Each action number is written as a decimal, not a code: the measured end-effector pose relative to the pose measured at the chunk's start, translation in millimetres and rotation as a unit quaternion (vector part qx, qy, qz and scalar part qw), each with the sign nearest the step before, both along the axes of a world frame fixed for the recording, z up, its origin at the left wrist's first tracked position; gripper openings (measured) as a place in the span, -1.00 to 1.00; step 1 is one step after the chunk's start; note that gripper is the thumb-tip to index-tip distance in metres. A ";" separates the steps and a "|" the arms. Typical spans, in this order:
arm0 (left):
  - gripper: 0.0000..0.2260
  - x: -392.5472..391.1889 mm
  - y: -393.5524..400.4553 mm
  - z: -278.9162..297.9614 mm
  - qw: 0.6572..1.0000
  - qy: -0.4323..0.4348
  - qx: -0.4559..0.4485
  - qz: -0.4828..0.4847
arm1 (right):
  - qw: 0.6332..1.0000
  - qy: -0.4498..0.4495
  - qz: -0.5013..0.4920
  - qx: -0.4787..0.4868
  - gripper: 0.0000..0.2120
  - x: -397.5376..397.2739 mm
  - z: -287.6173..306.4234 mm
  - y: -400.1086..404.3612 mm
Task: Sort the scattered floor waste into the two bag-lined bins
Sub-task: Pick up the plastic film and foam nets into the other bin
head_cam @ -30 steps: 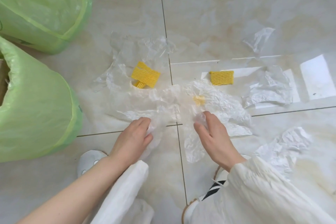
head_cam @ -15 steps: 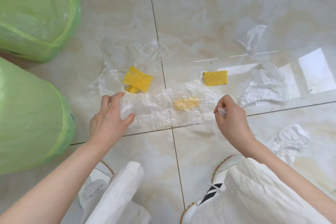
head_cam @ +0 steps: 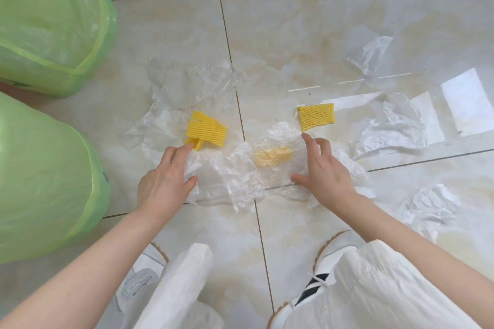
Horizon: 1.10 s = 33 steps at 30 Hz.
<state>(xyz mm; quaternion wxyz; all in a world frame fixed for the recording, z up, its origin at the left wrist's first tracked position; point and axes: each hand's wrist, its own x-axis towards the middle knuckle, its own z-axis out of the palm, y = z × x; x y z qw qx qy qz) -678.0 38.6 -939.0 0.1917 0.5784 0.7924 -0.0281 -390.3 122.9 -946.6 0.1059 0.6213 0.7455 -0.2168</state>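
Observation:
A crumpled clear plastic sheet (head_cam: pixel 235 171) lies on the tiled floor between my hands, with a yellow scrap (head_cam: pixel 271 156) showing blurred through it. My left hand (head_cam: pixel 165 179) rests on the sheet's left edge, fingers straight and thumb spread, its fingertips close to a yellow foam net (head_cam: pixel 207 128). My right hand (head_cam: pixel 323 168) rests on the sheet's right side with fingers spread, just below a second yellow foam net (head_cam: pixel 316 116). Two bins lined with green bags stand at the left, one far (head_cam: pixel 48 24) and one near (head_cam: pixel 45 173).
More clear plastic lies around: a large piece (head_cam: pixel 187 83) behind the left net and pieces at right (head_cam: pixel 393 125), far right (head_cam: pixel 370 53) and near right (head_cam: pixel 427 203). My shoes and white trouser legs fill the bottom. A tiled wall runs along the top.
The sheet, held up and stretched between both hands half a second ago, now sags crumpled on the floor. My right hand has let go of its pinch and spread out.

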 end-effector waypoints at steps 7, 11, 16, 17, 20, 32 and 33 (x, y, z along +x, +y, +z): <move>-0.68 -2.2 -8.4 -6.8 1.000 0.000 0.006 0.000 | 0.996 0.038 -0.022 0.072 -0.29 4.6 1.2 -10.0; -0.77 -5.2 -11.6 -6.4 1.000 0.000 0.020 -0.001 | 0.990 0.093 -0.070 0.077 -0.46 7.0 8.3 -11.6; -0.86 -8.3 -13.4 -7.2 0.999 -0.025 0.041 0.012 | 0.976 0.152 -0.124 0.096 -0.76 8.5 19.2 -8.4; -0.88 -8.8 -12.6 -6.6 0.998 -0.031 0.049 0.016 | 0.970 0.172 -0.140 0.097 -0.80 8.4 22.2 -7.0; -0.90 -11.6 -7.8 -5.6 0.994 -0.072 0.075 0.039 | 0.948 0.242 -0.191 0.082 -0.86 7.9 31.8 -1.1; -0.76 21.1 18.3 34.9 0.946 -0.238 0.125 0.179 | 0.917 0.325 -0.229 0.038 -0.73 3.0 58.9 0.5; -0.75 25.0 19.8 36.5 0.942 -0.254 0.127 0.179 | 0.915 0.329 -0.232 0.032 -0.72 4.9 56.9 -0.9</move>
